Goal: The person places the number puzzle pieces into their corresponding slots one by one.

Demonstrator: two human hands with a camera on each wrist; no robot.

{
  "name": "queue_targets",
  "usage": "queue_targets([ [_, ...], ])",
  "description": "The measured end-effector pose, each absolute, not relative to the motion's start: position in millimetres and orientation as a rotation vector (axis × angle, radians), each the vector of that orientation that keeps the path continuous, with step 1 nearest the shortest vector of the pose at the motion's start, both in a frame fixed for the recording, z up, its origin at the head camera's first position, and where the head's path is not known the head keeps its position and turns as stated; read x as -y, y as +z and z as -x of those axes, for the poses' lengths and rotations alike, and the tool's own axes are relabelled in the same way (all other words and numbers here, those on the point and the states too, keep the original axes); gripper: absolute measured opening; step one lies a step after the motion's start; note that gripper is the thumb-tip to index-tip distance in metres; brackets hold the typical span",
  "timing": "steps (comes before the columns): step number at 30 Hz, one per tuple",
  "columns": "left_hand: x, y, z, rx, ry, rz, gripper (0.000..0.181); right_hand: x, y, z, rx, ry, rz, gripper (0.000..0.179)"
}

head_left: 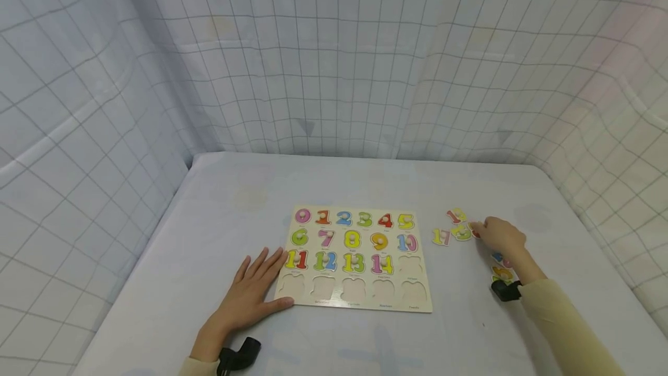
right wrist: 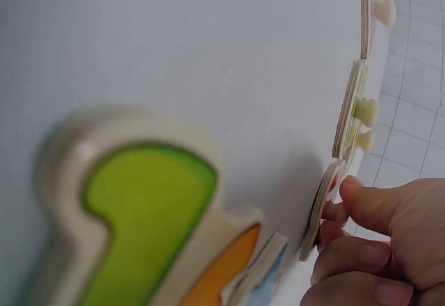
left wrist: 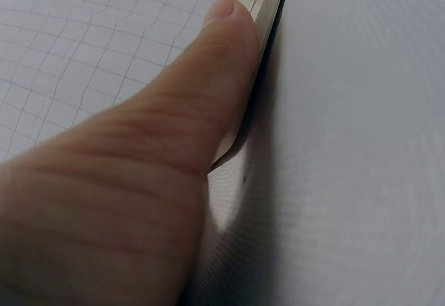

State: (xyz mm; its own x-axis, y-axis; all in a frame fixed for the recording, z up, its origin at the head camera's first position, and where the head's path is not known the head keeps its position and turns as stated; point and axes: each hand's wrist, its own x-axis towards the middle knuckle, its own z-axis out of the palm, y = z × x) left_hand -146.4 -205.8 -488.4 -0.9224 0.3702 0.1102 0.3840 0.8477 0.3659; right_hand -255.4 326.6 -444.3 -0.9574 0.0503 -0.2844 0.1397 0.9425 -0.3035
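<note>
My left hand (head_left: 251, 299) lies with its fingers spread on the left edge of a wooden number puzzle board (head_left: 334, 299). Its thumb (left wrist: 201, 76) rests along the board's near edge. Number pieces from 0 to 14 sit in the board's upper rows; bare recesses show along the bottom row and at the right end of the third. Off the board's right side, my right hand (head_left: 501, 238) pinches the small knob of a flat number piece with red on it (right wrist: 318, 205), which stands close over the table beside other loose pieces. Most of that piece is hidden by the fingers in the head view.
Close to the right hand lie a pink-and-yellow 17 piece (head_left: 440, 237), a green piece (head_left: 461, 232) and a red-and-yellow piece (head_left: 456, 216). Under the right wrist are an orange-and-green piece (head_left: 503, 274) and a blue one (head_left: 498, 257). Checked cloth walls surround the white table (head_left: 235, 190).
</note>
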Motion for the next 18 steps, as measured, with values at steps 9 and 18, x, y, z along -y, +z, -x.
queue_targets([
  [9, 206.7, -488.9, 145.7, 2.97, -0.597, 0.606, 0.092, -329.3, -438.6, 252.4, -2.877, -0.399, -0.127, 0.044],
  [18, 207.3, -496.2, 147.5, 2.914, -0.591, 0.633, 0.09, -340.3, -446.7, 261.5, -2.861, -0.398, -0.144, 0.073],
])
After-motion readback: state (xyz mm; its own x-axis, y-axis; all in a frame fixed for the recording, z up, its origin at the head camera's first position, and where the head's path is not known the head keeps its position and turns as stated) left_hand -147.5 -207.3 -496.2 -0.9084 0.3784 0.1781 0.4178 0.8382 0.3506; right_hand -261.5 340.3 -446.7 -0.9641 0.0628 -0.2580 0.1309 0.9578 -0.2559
